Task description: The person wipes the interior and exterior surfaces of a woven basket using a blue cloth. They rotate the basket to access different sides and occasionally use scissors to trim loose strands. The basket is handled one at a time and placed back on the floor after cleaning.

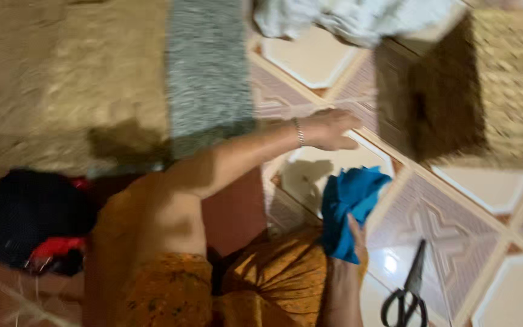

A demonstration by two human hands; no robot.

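Note:
A forearm rises from the bottom edge, and I take it for my right hand (pixel 354 237). It grips a crumpled blue cloth (pixel 347 206) above a patterned tile floor (pixel 455 224). My left hand is out of view. Black-handled scissors (pixel 408 290) lie on the tiles just right of this hand. Another person in orange clothing (pixel 171 284), with dark hair (pixel 28 218) tied in red, sits at the left. That person's hand (pixel 329 129), with a bracelet at the wrist, reaches toward a woven basket (pixel 491 85). The frame is blurred by motion.
A white cloth (pixel 352 18) hangs over the basket's top edge. A grey strip (pixel 207 66) and a tan rough surface (pixel 62 79) fill the upper left. A reddish-brown floor (pixel 237 212) lies by the seated person.

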